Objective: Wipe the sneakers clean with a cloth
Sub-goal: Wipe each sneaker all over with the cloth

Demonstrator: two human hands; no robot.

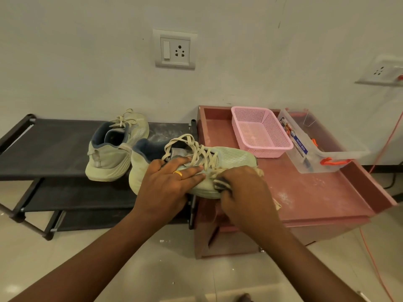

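A pale green sneaker (233, 156) with cream laces lies tilted across the gap between the black rack and the pink cabinet. My left hand (168, 184) grips its side, fingers spread over the laces. Against the sneaker's near side, close to the toe, my right hand (242, 190) presses a bunched cloth (220, 185). The cloth is mostly hidden under that hand; a frayed end shows at the lower right. The second sneaker (113, 149) stands on the rack's top shelf, heel towards me.
The black shoe rack (43, 144) fills the left. On the right, the dusty pink cabinet top (316, 192) carries a pink basket (259, 131) and a clear storage box (322, 147). An orange cable (370, 253) hangs at the right. The wall has sockets.
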